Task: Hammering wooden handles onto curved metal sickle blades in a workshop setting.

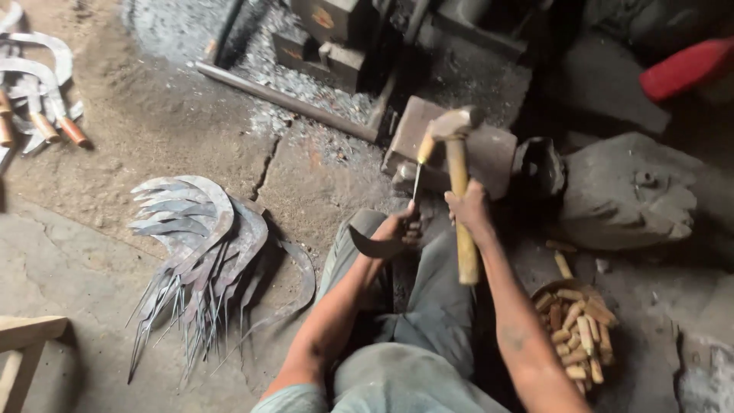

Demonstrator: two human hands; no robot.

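Note:
My right hand (468, 208) grips the wooden shaft of a hammer (457, 153), its metal head raised over a steel anvil block (489, 149). My left hand (403, 227) holds a curved sickle blade (372, 243) upright, its thin tang pointing up into a small wooden handle (425, 147) just below the hammer head. My knees in grey trousers are between the arms.
A fanned pile of several bare sickle blades (199, 237) lies on the dirt floor at left. Finished sickles with handles (38, 99) lie far left. A bowl of wooden handles (577, 325) sits at right. A large stone (627, 191), a dark pot (538, 164) and a metal bar (283, 99) lie beyond.

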